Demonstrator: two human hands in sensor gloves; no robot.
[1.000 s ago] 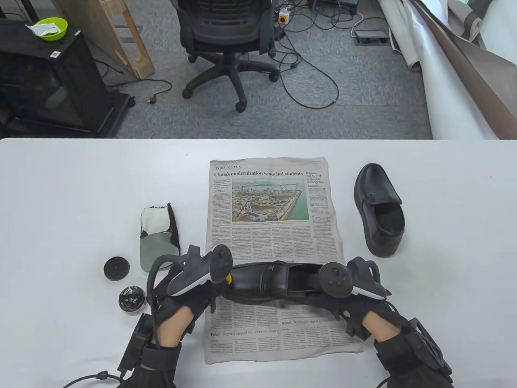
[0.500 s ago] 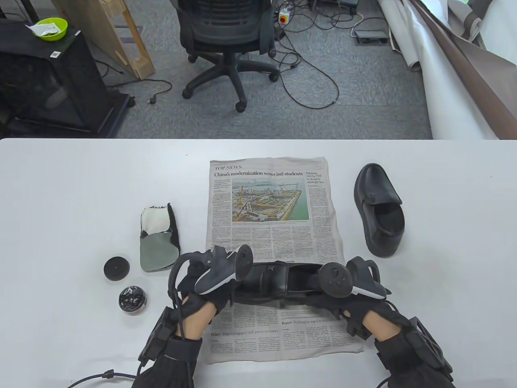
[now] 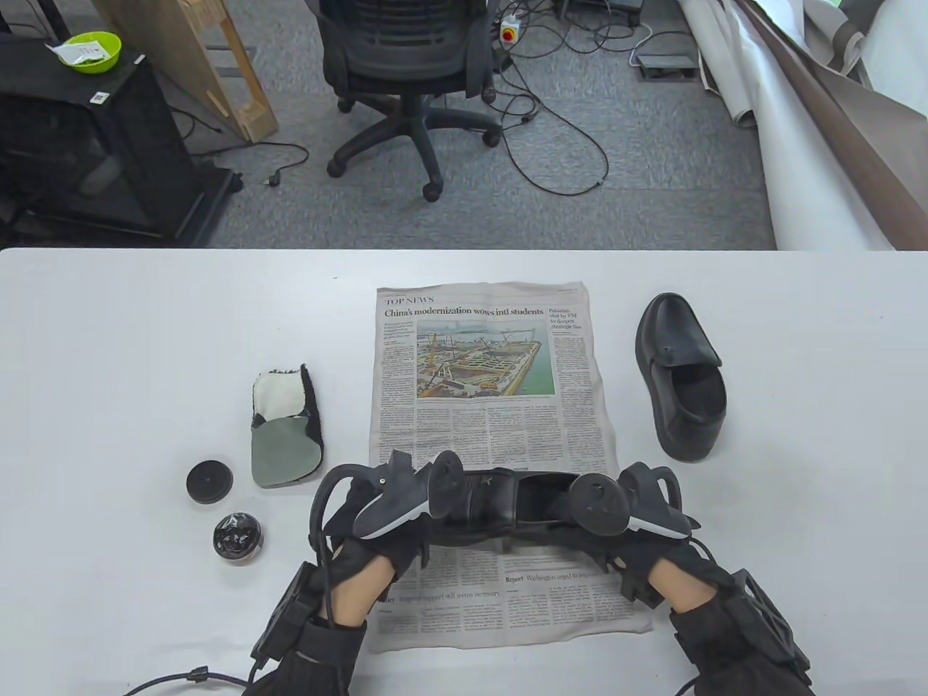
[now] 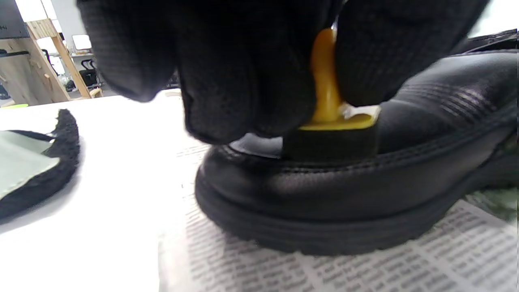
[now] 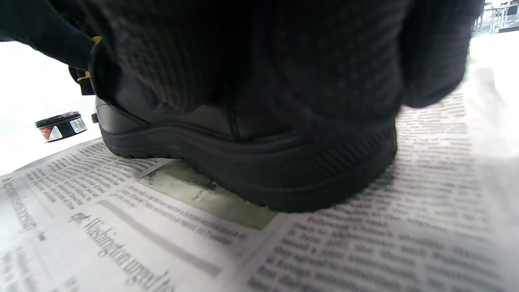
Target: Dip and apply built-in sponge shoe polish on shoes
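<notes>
A black shoe (image 3: 500, 504) lies across the near part of the newspaper (image 3: 486, 377), toe to the left. My left hand (image 3: 395, 518) pinches the yellow handle of a black sponge applicator (image 4: 330, 125) and presses the sponge on the shoe's toe (image 4: 324, 190). My right hand (image 3: 602, 525) grips the shoe's heel (image 5: 251, 162) and holds it down on the paper. The open polish tin (image 3: 236, 537) stands left of my left hand, and it also shows in the right wrist view (image 5: 61, 126). Its lid (image 3: 209, 481) lies beside it.
A second black shoe (image 3: 681, 377) stands on the table right of the newspaper. A polishing mitt (image 3: 284, 428) lies left of the paper, and its edge shows in the left wrist view (image 4: 36, 166). An office chair (image 3: 406, 65) stands beyond the table's far edge.
My left hand has moved right with the sponge applicator, from the shoe's toe tip onto its upper. The right hand and shoe have stayed put.
</notes>
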